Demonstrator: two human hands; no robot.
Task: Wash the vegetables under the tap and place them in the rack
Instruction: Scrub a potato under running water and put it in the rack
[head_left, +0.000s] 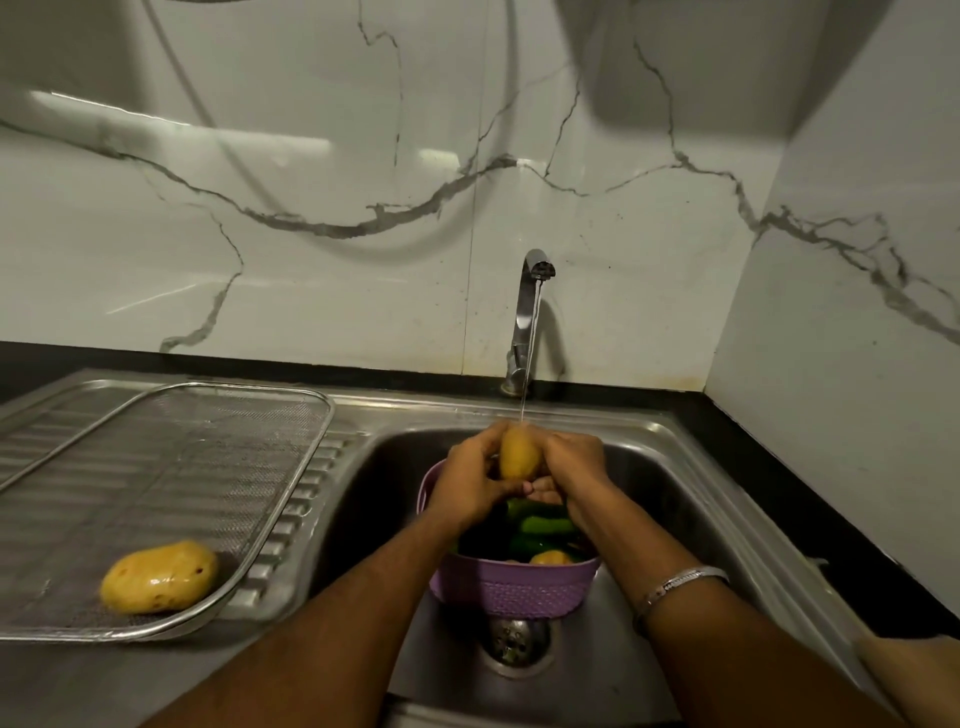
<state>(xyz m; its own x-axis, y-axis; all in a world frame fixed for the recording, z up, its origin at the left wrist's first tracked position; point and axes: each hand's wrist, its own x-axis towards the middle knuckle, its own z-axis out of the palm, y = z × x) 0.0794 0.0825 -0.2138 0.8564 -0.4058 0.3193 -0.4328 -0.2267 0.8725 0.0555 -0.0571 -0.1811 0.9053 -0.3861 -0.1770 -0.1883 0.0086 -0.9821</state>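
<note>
Head view, everything referenced to the tap (535, 291): water is running in a thin stream straight down from the spout onto a potato (519, 453) held directly below it, over the sink (675, 467). Left hand (470, 480) and right hand (571, 467) both wrap it, fingers curled round its sides, thumbs meeting under it; exact fingertip contact is hidden behind the potato. Below the tap, under the hands, a purple basket (511, 587) holds green vegetables (545, 526) and another yellow piece, not yet washed by my read. Far left of the tap, the mesh rack (171, 467) sits on the drainboard with one washed potato (158, 577) near its front edge. Risks: wet skin is slick, so a loose grip drops the potato into the basket or the sink, re-dirtying it. Carry to the rack crosses the sink rim; a one-handed hold could slip there. Round potato may roll on the mesh toward the rack edge. Stream is thin, so the underside may stay unrinsed unless it is turned.
</note>
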